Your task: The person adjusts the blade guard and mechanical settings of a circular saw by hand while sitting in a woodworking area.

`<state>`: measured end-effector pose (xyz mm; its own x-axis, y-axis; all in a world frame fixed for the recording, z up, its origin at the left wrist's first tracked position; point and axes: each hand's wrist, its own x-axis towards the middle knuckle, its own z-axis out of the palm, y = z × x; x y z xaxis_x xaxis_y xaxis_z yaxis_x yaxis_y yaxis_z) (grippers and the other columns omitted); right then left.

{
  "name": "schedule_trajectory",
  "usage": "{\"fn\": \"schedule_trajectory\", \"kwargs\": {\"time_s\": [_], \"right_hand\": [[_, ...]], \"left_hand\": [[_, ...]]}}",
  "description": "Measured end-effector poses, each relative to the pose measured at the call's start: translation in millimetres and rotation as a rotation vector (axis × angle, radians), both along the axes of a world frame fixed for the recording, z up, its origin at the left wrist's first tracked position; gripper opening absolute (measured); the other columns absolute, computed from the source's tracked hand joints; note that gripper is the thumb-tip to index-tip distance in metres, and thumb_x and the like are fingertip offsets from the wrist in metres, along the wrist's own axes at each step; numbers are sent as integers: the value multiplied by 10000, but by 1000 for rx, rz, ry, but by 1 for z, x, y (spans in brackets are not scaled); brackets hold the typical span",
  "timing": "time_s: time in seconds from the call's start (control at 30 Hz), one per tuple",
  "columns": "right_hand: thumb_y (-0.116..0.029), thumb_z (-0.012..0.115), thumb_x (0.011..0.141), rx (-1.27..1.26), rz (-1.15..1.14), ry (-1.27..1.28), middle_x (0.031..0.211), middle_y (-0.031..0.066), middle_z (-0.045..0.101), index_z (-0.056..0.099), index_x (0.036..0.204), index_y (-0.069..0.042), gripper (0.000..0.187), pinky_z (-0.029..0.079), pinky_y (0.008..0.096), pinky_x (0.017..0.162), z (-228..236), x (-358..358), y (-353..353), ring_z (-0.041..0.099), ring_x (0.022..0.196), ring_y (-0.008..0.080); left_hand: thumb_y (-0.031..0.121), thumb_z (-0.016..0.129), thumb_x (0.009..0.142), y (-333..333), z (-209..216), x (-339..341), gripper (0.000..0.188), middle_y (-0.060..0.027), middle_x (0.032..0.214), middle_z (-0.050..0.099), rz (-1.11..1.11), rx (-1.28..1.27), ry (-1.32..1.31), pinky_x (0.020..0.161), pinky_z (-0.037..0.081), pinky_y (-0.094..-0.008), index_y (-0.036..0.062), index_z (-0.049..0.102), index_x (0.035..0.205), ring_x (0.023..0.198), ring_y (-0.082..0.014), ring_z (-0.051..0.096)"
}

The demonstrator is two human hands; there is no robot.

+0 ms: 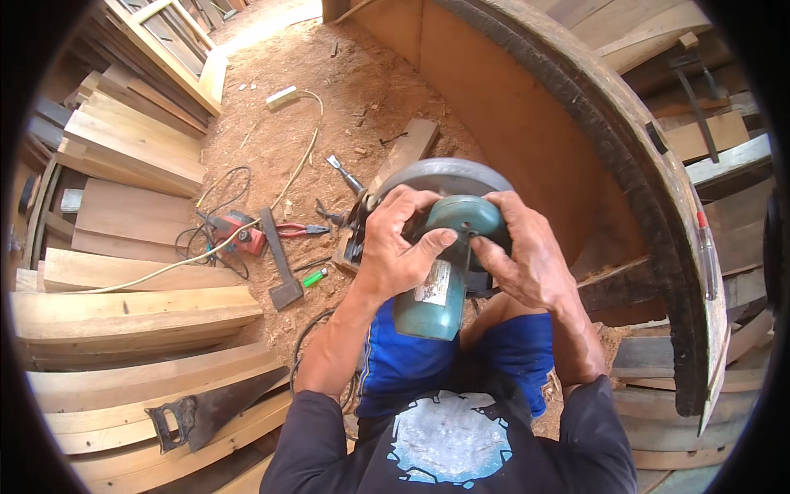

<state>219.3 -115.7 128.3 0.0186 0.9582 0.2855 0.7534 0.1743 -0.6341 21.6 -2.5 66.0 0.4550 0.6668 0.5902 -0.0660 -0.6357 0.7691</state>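
Two bare hands, seen from the head camera looking down, grip a teal circular saw (466,212) above the person's lap. The left hand (397,249) is half-curled along the saw's left side, its thumb laid against the teal casing. The right hand (531,257) cups the round end from the other side, fingers bent, its thumb beside a small dark hole. A narrow, rod-like piece shows just below that thumb, too small to identify. The grey blade guard (448,170) curves beyond the fingers, away from the body.

Careful handling here likely means letting the left hand bear the weight while the right does the fine work, with any pressure straight in line with the hole. Fingers are best held clear of the guard's edge, and the saw unplugged; whether it is cannot be told.

To the left, on the shavings-covered floor (263,169), lie red-handled pliers (304,230), a green-handled screwdriver (314,277) and a red power tool (239,234), all apart from the hands.
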Motion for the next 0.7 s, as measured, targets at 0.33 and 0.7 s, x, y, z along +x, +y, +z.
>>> {"fn": "schedule_trajectory", "kwargs": {"time_s": [0.33,0.7], "right_hand": [[-235,760,884,65,20,-96,1145,241,697,622,1268,16,479,538,536,940,-30,-23,10,678,1090,462],[-110,744,925,235,52,184,1198,232,710,633,1329,9,435,559,521,991,-49,-9,0,689,1134,445]], "left_hand": [[361,873,935,-20,-46,-11,467,-84,1073,680,109,-141,-100,865,538,-347,4,718,1192,983,-204,670],[441,841,958,-19,-50,-7,524,-83,1085,664,131,-14,-20,883,522,-343,13,700,1226,985,-198,655]]}}
